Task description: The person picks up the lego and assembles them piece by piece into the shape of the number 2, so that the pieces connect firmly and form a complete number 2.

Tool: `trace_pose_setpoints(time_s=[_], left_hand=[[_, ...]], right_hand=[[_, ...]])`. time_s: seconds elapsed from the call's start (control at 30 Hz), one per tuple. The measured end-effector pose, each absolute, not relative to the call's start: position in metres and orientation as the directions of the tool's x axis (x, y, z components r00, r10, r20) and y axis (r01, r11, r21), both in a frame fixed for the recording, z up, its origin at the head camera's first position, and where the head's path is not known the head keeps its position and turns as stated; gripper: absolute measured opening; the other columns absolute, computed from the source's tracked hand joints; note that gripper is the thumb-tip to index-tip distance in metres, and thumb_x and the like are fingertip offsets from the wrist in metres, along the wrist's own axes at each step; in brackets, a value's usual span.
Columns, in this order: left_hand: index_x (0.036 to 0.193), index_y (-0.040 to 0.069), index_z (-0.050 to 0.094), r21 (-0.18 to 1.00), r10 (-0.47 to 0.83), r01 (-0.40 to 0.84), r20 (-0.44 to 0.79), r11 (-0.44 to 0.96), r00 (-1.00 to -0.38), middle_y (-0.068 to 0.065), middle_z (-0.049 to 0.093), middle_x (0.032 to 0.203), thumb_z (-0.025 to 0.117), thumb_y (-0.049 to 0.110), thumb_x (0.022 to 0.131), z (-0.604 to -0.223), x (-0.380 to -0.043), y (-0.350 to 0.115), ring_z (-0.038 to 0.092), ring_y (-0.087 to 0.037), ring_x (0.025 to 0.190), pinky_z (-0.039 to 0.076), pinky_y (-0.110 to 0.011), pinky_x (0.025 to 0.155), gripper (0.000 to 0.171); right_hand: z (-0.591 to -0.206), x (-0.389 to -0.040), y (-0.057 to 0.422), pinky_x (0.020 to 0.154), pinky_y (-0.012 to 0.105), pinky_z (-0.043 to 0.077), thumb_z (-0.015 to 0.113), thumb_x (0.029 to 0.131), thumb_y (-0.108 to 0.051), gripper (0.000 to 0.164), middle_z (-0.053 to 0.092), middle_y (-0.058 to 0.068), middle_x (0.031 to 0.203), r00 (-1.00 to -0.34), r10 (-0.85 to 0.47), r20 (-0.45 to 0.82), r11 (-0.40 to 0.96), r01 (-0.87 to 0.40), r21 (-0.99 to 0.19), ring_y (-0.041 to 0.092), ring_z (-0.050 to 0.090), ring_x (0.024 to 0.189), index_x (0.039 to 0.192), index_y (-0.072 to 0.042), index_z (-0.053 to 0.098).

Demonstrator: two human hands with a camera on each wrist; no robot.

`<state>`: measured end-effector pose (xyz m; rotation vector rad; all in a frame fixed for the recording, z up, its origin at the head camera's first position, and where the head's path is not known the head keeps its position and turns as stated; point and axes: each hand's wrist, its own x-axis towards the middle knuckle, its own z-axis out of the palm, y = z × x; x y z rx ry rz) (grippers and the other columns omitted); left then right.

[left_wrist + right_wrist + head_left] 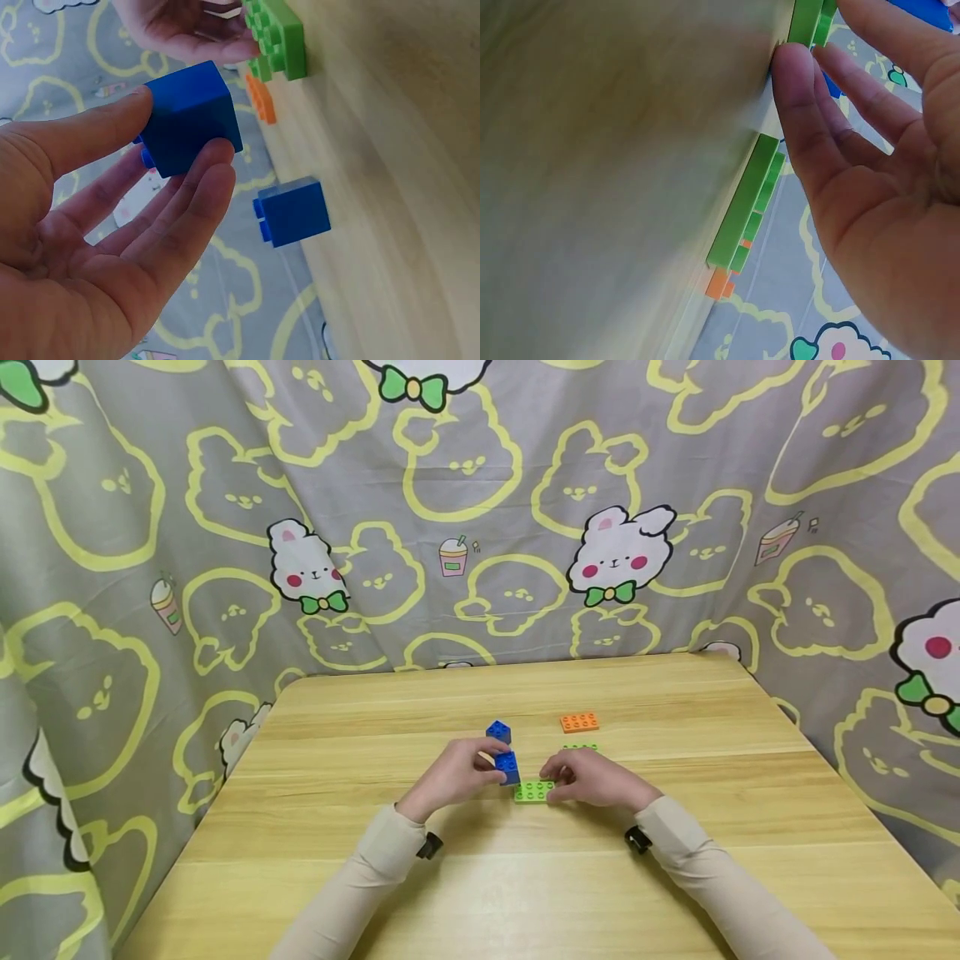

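Note:
My left hand [465, 768] pinches a square blue building brick [507, 767] between thumb and fingertips. In the left wrist view this brick [191, 120] is held up off the table, its studs facing left. My right hand [596, 778] has its thumb and fingers at the right end of a light green eight-stud brick [533, 792], steadying it flat on the table. The held blue brick is close above the green one's left end. In the right wrist view, fingertips [791, 64] are right at the green brick's edge [806, 22].
A second blue brick [498, 732] stands on the wooden table [510, 893] behind the left hand. Another green brick [581, 747] lies behind the right hand, partly hidden by it. An orange brick [579, 722] lies farther back. A patterned curtain [517, 527] hangs around the table.

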<state>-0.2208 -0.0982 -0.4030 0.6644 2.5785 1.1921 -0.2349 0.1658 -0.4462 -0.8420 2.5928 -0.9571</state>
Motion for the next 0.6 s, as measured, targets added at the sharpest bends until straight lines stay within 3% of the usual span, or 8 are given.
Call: trace_pose_setpoints(time_s=[0.6], left_hand=[[0.125,0.007,0.070,0.776,0.526,0.305,-0.040,0.552,-0.850,-0.014,0.070,0.121,0.076,0.009,0.093,-0.416,-0.223,-0.095,0.071,-0.021,0.095,0.061,-0.033,0.077,0.032]], right_hand=[[-0.447,-0.236,0.169,0.077,0.026,0.053,0.079,0.091,-0.018,0.025,0.073,0.001,0.104,-0.783,-0.621,-0.026,0.595,-0.450,-0.666,0.008,0.063,0.087,0.113,-0.006,0.075]])
